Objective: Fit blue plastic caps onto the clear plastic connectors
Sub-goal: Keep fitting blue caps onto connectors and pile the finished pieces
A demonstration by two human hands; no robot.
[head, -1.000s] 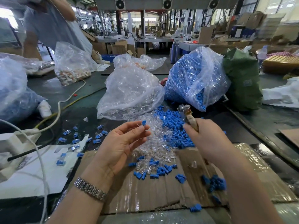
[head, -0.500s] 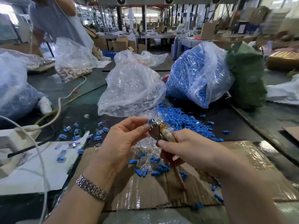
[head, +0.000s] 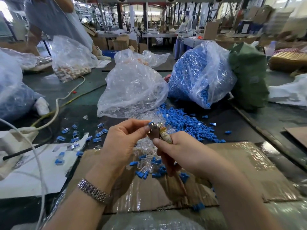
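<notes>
1. Right hand (head: 181, 153) grips pliers (head: 157, 131), nose toward 11 o'clock.
2. Left hand (head: 123, 143) pinches capped connector (head: 150, 124), touching the plier nose; nearer hand.
3. Loose blue caps (head: 184, 123) at 1 o'clock on counter (head: 265, 120).

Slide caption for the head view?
Left hand pinches a capped connector at pliers gripped by right hand.

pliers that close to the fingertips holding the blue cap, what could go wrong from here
1. The left hand pinches the blue cap right at the head of the pliers gripped by the right hand; a squeeze could nip a fingertip.
2. The cap is tiny and could slip into the loose pile of blue caps below.
3. Too hard a squeeze might crack the clear connector, which is barely visible here.
</notes>
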